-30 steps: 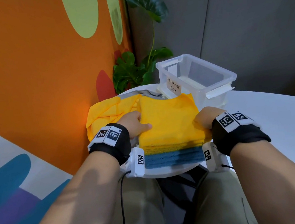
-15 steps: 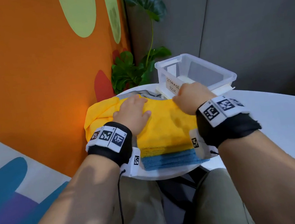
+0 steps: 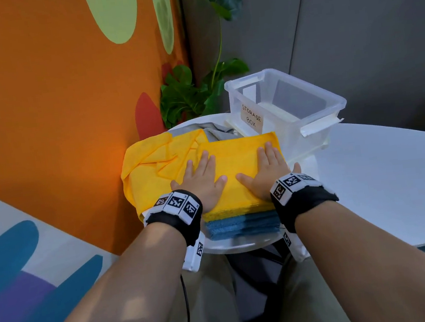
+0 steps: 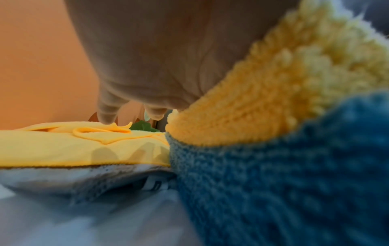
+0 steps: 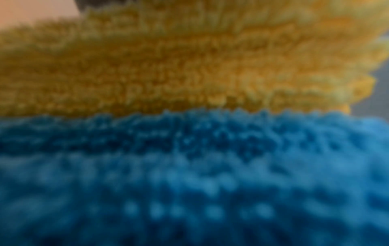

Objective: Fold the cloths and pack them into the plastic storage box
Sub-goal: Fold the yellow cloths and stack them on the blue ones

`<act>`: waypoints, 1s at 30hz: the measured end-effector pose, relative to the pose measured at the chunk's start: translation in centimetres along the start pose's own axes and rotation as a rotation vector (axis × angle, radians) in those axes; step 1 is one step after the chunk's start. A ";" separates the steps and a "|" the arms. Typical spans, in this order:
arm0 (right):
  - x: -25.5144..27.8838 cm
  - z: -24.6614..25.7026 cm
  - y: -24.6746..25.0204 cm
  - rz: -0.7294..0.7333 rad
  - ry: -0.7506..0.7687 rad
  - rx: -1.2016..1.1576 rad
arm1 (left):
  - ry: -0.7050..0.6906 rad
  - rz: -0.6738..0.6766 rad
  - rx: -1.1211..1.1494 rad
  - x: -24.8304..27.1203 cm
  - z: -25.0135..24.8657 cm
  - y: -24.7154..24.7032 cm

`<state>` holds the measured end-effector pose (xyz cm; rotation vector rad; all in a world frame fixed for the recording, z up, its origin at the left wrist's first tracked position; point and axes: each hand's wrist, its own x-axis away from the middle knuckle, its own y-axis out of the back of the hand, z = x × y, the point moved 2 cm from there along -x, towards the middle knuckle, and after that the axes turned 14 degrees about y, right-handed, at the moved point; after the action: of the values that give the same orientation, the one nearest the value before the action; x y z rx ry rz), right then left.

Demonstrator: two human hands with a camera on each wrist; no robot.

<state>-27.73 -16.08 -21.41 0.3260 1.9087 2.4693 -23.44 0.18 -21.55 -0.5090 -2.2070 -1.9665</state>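
Both the left hand (image 3: 203, 180) and right hand (image 3: 266, 171) press flat, fingers straight and grasping nothing, on the folded yellow terry cloth (image 3: 235, 158) topping the blue folded cloths (image 3: 240, 225) at the round white table's near edge (image 3: 232, 246), so smoothing seems underway, and lifting it into the clear plastic storage box (image 3: 316, 118) at the far edge should follow.

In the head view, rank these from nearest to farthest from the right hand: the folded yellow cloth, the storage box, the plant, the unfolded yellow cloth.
1. Folded yellow cloth: directly under the right hand, which presses flat on it.
2. Storage box: just beyond the hand, slightly right. The unfolded yellow cloth, left past the left hand, is too close to call against it.
3. Plant: farthest, back left by the wall.
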 end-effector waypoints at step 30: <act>-0.9 7.4 7.1 0.078 0.084 -0.112 | -0.041 -0.060 0.052 0.0 2.0 0.2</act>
<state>-24.77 -10.94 -12.98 0.3056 1.8109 2.6683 -23.09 2.20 -21.63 -0.4850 -2.3180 -1.9383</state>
